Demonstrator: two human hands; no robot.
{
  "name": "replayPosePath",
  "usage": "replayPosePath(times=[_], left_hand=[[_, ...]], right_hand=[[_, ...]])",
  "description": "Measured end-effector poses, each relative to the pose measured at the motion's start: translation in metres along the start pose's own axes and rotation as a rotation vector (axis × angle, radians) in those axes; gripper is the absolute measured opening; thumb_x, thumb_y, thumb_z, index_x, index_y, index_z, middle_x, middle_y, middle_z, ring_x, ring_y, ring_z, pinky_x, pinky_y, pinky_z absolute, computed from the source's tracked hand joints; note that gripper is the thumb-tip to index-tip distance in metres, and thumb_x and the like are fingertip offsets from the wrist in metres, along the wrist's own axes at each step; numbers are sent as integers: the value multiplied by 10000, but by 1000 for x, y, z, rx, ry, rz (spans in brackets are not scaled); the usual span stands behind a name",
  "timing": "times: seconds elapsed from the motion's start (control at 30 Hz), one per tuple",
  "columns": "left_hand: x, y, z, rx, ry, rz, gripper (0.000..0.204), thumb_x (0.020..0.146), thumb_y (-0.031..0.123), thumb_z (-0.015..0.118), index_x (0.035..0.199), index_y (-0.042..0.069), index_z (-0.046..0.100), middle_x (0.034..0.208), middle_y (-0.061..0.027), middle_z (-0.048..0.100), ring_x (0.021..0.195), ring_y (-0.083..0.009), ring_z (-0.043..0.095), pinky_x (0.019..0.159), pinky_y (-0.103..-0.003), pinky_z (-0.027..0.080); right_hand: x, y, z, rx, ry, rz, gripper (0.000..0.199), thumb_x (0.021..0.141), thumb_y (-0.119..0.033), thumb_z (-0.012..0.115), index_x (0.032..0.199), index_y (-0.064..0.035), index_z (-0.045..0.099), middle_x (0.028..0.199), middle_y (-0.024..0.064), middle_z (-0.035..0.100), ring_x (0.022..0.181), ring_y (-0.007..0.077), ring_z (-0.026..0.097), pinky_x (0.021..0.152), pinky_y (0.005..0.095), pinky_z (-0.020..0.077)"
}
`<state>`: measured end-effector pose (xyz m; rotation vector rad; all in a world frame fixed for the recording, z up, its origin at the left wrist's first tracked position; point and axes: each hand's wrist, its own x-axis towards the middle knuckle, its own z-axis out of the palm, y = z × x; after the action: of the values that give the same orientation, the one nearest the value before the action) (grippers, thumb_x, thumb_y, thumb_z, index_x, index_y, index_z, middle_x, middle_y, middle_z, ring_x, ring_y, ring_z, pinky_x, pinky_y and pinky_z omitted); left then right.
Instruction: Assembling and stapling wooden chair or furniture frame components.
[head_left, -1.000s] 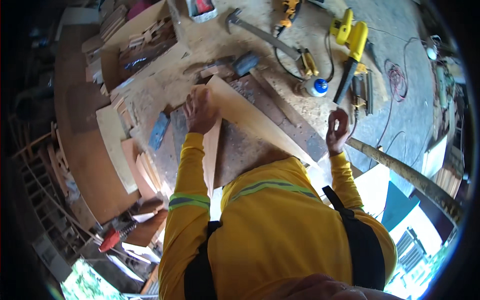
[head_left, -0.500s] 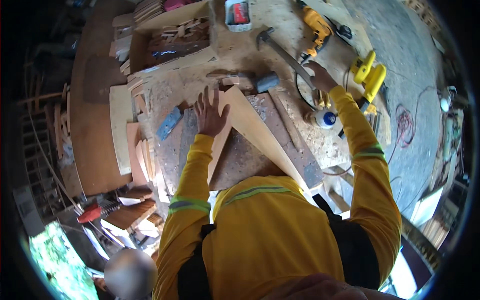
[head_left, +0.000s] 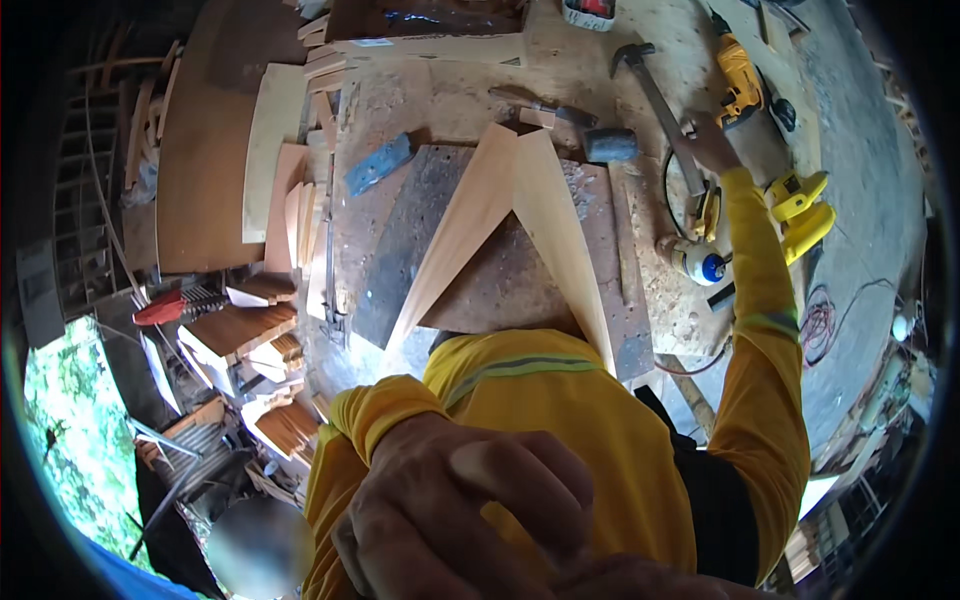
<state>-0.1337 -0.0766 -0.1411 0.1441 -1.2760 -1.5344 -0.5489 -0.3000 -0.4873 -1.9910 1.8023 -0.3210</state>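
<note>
My left hand is raised very close to the camera at the lower middle, fingers curled, with nothing visible in it. My right arm, in a yellow sleeve, stretches out over the workbench. My right hand rests between the long hammer handle and the yellow drill; I cannot tell whether it grips either one. Two pale wooden boards lean together in an upside-down V on the bench in front of my chest, with no hand on them.
A mallet lies by the boards' tip. A white and blue bottle and a yellow power tool sit at the right. A dark plate and wood offcuts are at the left. Another person's head is lower left.
My left hand has left the board and risen up to the camera. My right hand has reached farther out, toward the drill and the hammer handle.
</note>
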Motion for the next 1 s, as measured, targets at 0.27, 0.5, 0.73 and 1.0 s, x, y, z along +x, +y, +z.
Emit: replayPosePath(times=[0.27,0.5,0.73,1.0], left_hand=[[-8,3,6,-149,-107,-20,577,998,282,582,1512,107,385,1068,-70,637,1028,-273,559,915,-418,481],[-24,18,29,-62,31,-107,554,1028,303,539,1535,155,372,874,-11,611,889,-221,564,829,-402,521],[-54,21,-7,174,249,-186,938,940,346,682,1613,41,103,877,-17,540,845,-194,503,783,-387,514],[-126,36,-14,280,672,-65,1343,670,425,894,1609,-10,39,1194,-109,545,950,-243,543,773,-397,504]], right_hand=[[-233,-14,-94,539,680,101,397,956,50,555,1345,-15,591,1274,111,654,1188,226,626,1006,350,512],[-300,60,-53,183,944,536,322,923,-92,641,1223,23,655,1153,101,721,1061,232,689,906,346,549],[-190,105,-35,165,383,80,182,905,-103,640,1052,-41,729,988,116,752,906,247,728,799,354,569],[-172,47,-2,160,565,317,261,887,-50,579,1116,-49,704,1061,143,746,976,281,722,858,368,559]])
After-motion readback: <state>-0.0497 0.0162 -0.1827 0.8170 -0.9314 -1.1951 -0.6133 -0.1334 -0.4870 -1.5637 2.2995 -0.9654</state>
